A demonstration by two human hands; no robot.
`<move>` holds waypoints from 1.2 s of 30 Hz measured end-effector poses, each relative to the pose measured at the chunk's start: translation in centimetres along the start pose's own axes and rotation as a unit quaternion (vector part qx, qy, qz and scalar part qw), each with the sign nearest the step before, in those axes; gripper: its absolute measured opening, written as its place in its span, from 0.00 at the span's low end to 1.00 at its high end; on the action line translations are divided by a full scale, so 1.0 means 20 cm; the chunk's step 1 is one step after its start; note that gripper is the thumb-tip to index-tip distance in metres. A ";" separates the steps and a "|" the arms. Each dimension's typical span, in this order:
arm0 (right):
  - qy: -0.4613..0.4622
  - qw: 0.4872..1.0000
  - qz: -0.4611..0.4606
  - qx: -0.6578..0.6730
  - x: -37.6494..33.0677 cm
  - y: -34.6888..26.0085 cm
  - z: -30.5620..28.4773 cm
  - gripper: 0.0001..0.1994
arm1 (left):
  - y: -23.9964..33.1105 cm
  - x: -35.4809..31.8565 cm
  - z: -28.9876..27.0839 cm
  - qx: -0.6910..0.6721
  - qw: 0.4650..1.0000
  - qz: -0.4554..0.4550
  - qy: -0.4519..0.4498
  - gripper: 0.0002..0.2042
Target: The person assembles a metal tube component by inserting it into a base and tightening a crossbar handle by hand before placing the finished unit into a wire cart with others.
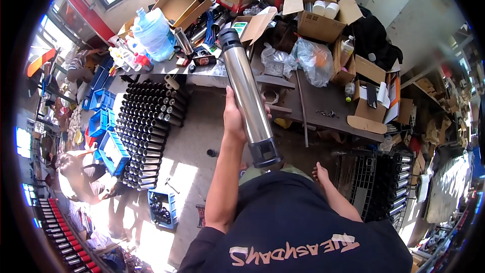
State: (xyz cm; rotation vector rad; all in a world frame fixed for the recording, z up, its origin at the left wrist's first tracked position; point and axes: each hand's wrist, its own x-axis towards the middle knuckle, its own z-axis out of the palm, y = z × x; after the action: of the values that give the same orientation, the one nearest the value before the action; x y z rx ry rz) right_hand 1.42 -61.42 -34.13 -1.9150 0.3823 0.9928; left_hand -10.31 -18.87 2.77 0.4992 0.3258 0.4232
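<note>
My left hand (233, 117) is raised in front of me and grips a long shiny steel cylinder (246, 88) around its lower half. The cylinder has a black cap at its far end and a black slotted fitting (264, 152) at its near end, and it tilts away from me toward the workbench. My right hand (320, 173) is low at my right side with its fingers apart, holding nothing, next to a black wire crate (361, 179).
Several black-ended tubes lie stacked on the floor (149, 126) at left, beside blue crates (112, 149). A cluttered workbench (323, 103) carries cardboard boxes, plastic bags and a water jug (153, 33). Another person (81, 174) crouches at far left. More tubes fill the rack (396, 187) at right.
</note>
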 end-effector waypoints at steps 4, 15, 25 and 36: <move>-0.014 1.000 0.006 -0.009 0.03 0.05 -0.01 0.27 | -0.01 -0.01 0.08 -0.117 0.987 0.043 -0.098 0.34; -0.007 0.996 -0.032 -0.087 0.02 0.07 -0.01 0.25 | 0.05 0.00 -0.07 -0.067 0.989 0.097 -0.089 0.37; -0.004 0.981 -0.055 -0.185 0.05 0.13 -0.10 0.22 | -0.05 0.00 -0.09 -0.132 0.990 0.018 -0.052 0.39; 0.043 0.974 -0.068 -0.211 0.18 0.03 0.06 0.19 | 0.13 -0.03 0.14 -0.034 0.998 -0.039 0.042 0.35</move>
State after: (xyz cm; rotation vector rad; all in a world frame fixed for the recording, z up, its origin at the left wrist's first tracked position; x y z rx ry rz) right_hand 2.61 -60.23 -37.55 -2.3382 0.0867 0.9555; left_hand -10.52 -18.10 6.57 0.4010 0.4085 0.3778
